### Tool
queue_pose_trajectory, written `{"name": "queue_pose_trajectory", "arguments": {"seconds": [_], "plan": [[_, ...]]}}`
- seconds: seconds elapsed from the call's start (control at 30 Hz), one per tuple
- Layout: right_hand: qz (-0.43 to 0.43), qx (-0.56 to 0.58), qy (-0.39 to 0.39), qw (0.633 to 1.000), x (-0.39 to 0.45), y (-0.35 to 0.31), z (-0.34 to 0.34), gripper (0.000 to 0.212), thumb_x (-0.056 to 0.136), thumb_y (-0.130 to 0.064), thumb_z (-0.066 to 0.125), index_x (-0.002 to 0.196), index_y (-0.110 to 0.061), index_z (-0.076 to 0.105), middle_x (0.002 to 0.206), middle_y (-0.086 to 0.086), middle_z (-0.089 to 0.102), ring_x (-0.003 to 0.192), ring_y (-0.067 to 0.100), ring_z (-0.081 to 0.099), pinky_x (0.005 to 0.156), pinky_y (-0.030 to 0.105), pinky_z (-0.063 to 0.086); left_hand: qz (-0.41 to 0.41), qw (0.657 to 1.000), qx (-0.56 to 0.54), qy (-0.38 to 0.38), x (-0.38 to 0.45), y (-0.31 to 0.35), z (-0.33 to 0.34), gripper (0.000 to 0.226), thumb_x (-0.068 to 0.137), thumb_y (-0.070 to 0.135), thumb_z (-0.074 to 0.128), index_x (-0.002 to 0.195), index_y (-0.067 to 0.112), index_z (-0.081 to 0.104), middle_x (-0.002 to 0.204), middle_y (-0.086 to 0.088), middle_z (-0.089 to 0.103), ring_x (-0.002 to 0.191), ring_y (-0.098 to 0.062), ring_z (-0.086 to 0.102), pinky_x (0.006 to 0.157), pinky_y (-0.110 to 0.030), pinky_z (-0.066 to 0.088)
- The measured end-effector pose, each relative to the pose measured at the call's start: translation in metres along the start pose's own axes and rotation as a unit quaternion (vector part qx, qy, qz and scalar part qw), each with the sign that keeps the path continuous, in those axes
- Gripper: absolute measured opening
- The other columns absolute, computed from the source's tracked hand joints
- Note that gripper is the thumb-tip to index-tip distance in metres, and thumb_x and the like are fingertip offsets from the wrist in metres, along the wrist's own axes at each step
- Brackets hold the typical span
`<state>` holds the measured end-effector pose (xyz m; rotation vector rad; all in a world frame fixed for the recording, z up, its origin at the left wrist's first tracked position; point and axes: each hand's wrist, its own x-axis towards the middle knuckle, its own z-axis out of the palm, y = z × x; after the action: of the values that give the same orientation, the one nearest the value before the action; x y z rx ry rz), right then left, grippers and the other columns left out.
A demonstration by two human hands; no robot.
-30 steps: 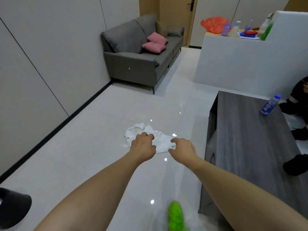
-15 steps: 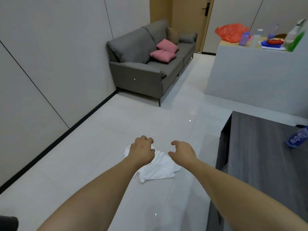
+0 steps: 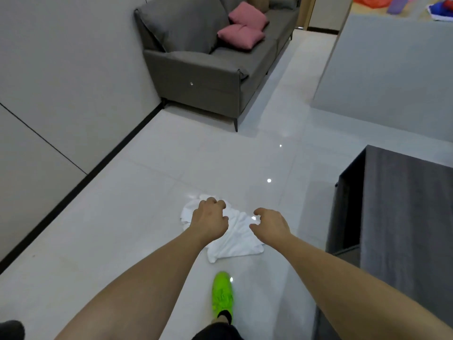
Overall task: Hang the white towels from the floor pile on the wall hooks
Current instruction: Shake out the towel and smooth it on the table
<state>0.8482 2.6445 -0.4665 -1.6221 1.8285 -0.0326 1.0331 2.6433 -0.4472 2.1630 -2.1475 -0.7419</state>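
White towel pile [image 3: 235, 239] on floor — green shoe [image 3: 222, 294] near, grey sofa [image 3: 208, 60] beyond.

White towel [image 3: 235, 238]: centre hidden behind left hand [image 3: 209, 220]. Sofa [image 3: 208, 60], counter items: cut off at top edge.

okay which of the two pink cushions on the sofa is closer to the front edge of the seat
The lower pink cushion, lying flatter on the seat. The other pink cushion sits behind it, propped toward the sofa backrest.

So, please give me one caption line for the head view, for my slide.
Both hands, left hand and right hand, reach toward white towels on the floor.
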Motion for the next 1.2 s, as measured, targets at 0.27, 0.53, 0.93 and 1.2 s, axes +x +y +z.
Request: {"name": "queue_pose_trajectory", "arguments": {"seconds": [0.27, 0.53, 0.93, 1.2], "plan": [[0.089, 0.019, -0.065, 0.994, 0.090, 0.001, 0.032, 0.051, 0.090, -0.033, 0.063, 0.139, -0.022, 0.053, 0.125, 0.002, 0.064, 0.120, 0.019, 0.057, 0.101, 0.033, 0.047, -0.041, 0.996, -0.046, -0.059, 0.100, -0.048, 0.034, 0.041, 0.093, 0.026, 0.053, 0.133, 0.015, 0.055, 0.131, -0.008, 0.050, 0.120, -0.028, 0.046, 0.092, -0.037, 0.046], [0.109, 0.012, -0.141, 0.984, 0.166, 0.044, 0.106, 0.049, 0.089, -0.031, 0.064, 0.136, -0.017, 0.056, 0.124, 0.006, 0.064, 0.124, 0.025, 0.054, 0.100, 0.034, 0.046, -0.106, 0.984, -0.104, -0.102, 0.161, -0.078, 0.129, 0.042, 0.094, 0.023, 0.054, 0.135, 0.013, 0.054, 0.133, -0.012, 0.050, 0.123, -0.030, 0.046, 0.093, -0.034, 0.040], [0.172, 0.035, -0.217, 0.960, 0.312, 0.175, 0.281, 0.044, 0.088, -0.032, 0.066, 0.130, -0.018, 0.062, 0.123, 0.004, 0.066, 0.119, 0.024, 0.057, 0.098, 0.029, 0.042, -0.269, 0.933, -0.191, -0.145, 0.226, -0.114, 0.372, 0.041, 0.093, 0.028, 0.058, 0.133, 0.017, 0.055, 0.131, -0.010, 0.052, 0.115, -0.030, 0.053, 0.097, -0.036, 0.040], [0.172, 0.077, -0.229, 0.955, 0.393, 0.234, 0.398, 0.043, 0.088, -0.034, 0.067, 0.128, -0.022, 0.061, 0.105, -0.003, 0.065, 0.109, 0.018, 0.061, 0.094, 0.026, 0.046, -0.316, 0.916, -0.222, -0.106, 0.277, -0.148, 0.504, 0.041, 0.095, 0.027, 0.058, 0.135, 0.021, 0.053, 0.135, -0.003, 0.050, 0.119, -0.024, 0.052, 0.099, -0.030, 0.037]]}}
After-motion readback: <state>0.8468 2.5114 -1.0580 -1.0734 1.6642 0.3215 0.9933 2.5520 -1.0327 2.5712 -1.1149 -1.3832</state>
